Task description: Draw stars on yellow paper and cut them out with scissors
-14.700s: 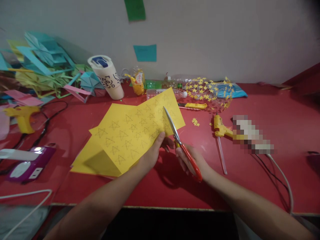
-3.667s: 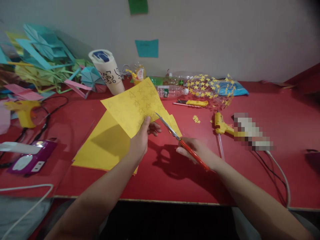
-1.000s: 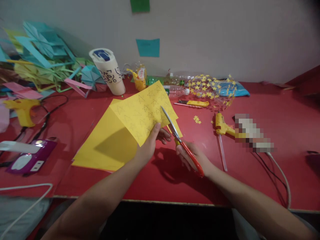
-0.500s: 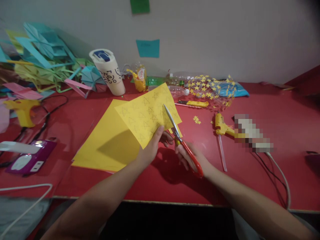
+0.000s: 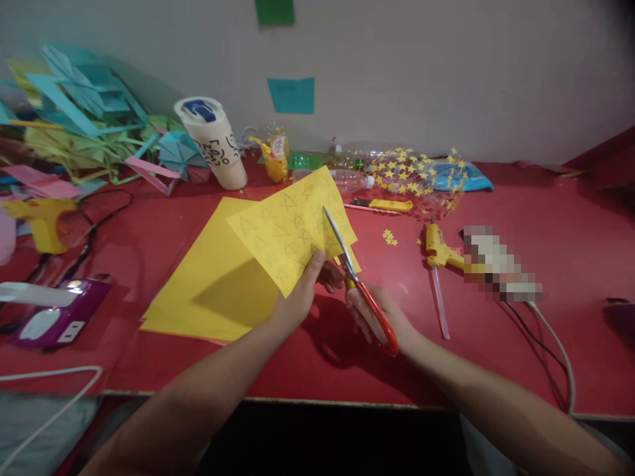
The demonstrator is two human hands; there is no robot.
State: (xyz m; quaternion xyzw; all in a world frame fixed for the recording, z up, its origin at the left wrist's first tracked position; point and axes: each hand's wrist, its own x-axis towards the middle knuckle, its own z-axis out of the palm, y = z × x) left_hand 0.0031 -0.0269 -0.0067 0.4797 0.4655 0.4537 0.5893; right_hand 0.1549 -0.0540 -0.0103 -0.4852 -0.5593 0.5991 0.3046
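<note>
A sheet of yellow paper (image 5: 282, 228) with several stars drawn on it is gripped along its lower edge by my left hand (image 5: 310, 277), thumb on top. My right hand (image 5: 374, 311) is closed round the red handles of a pair of scissors (image 5: 342, 241). One blade lies over the right part of the sheet, pointing up and left; the other is hidden, apparently beneath the paper. Under my left hand and the sheet, a stack of larger yellow paper (image 5: 198, 284) rests on the red table (image 5: 278, 370). Several small cut stars (image 5: 389, 237) lie right of the scissors.
Right of my hands are a yellow glue gun (image 5: 436, 248) and a blurred-out device (image 5: 501, 261). Behind stand a white tumbler (image 5: 213, 142), plastic bottles, a star-covered bottle (image 5: 411, 175) and a yellow cutter (image 5: 391, 205). Folded paper shapes, another glue gun (image 5: 42, 221) and a purple power strip (image 5: 64, 311) fill the left.
The scissors' handles have shifted slightly left and down with my right hand, and the blades look a little closer together. The sheet stays nearly in place; the whole view drifts slightly.
</note>
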